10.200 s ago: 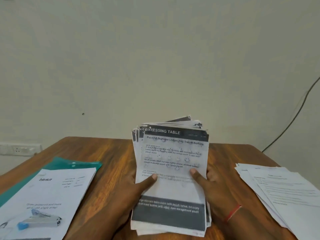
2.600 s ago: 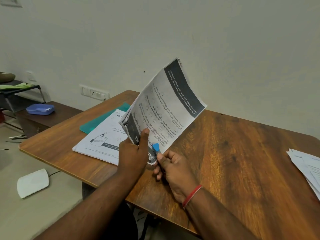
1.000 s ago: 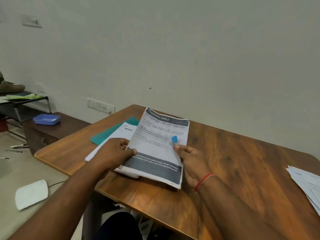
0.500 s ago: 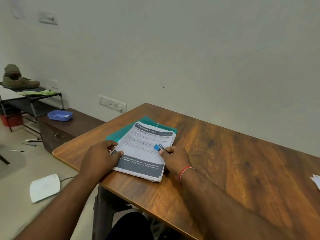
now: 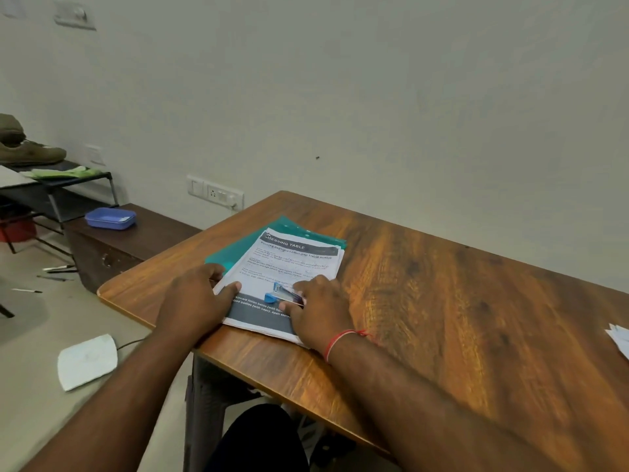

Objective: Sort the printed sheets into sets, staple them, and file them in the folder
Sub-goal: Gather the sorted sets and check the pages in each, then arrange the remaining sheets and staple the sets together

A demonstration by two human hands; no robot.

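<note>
The left hand [image 5: 194, 301] is pinching the left edge of the one stack [image 5: 296, 264], thumb on top. The stack is lying on one green folder [image 5: 289, 226] on the worktop [image 5: 442, 301]. The right hand [image 5: 320, 315] is gripping one blue stapler [image 5: 284, 294], resting on the stack. Another pile [image 5: 620, 338] is lying far right.

1. A stack of white printed sheets with dark header bands [image 5: 289, 264] lies on a teal plastic folder [image 5: 238, 248] on the brown wooden desk [image 5: 442, 301].
2. The left hand [image 5: 194, 301] grips the stack's left edge, thumb on top.
3. The right hand [image 5: 320, 311] pinches a small blue-and-silver stapler [image 5: 280, 294] on the top sheet.
4. Loose white sheets [image 5: 619, 338] lie at the desk's right edge.
</note>
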